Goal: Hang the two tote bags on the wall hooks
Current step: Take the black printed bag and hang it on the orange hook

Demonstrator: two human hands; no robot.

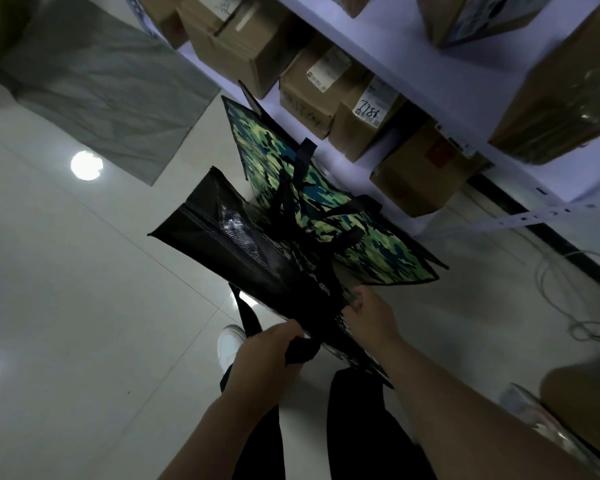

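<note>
Two tote bags are in the middle of the view. The nearer one, a black tote bag (236, 244) with a zipper along its top and a dark camouflage side, hangs lifted off the floor. My left hand (267, 355) is closed around its black strap. My right hand (371, 313) pinches the bag's near edge. Behind it a green camouflage tote bag (326, 202) with black straps leans against the shelving. No wall hooks are visible.
White metal shelving (413, 64) with several cardboard boxes (329, 88) runs along the right. Glossy pale floor tiles (66, 306) lie on the left, with a grey panel (118, 98) beyond. Loose cables (568, 289) trail at the right. My white shoe (229, 344) and dark trouser legs show below.
</note>
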